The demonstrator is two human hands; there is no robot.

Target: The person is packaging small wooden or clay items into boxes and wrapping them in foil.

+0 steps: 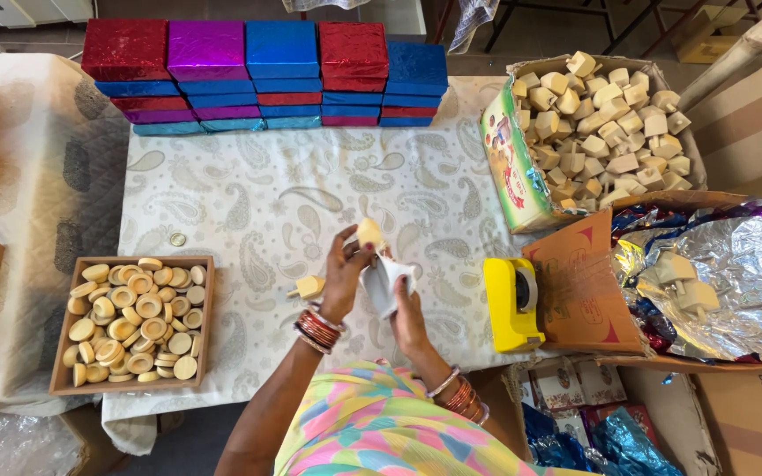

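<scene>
The left hand (343,273) is closed at the fingertips on a small pale wooden knob (369,233), a rounded piece lifted above the table. The right hand (409,313) is wrapped around a white wrapper (383,284), a folded paper or cloth sleeve whose open end points up toward the knob. The knob sits directly above that opening and nearly touches it, so the line between the two runs almost straight up and down in the view, with the left hand on the upper end and the right hand on the lower. Whether the knob has a stem already inside the wrapper cannot be told.

Taking the yellow tape dispenser (511,303) as the landmark: both hands work just to its left, over the paisley tablecloth (249,203). A second wooden peg piece (309,286) lies on the cloth further left, beside the left wrist. Far to the left stands a wooden tray (60,330) of round wooden discs. Above and right of the dispenser is a cardboard box (511,167) heaped with pale wooden blocks, and right of it lies crumpled silver foil (751,282). A row of shiny foil-covered boxes (266,75) lines the far table edge.
</scene>
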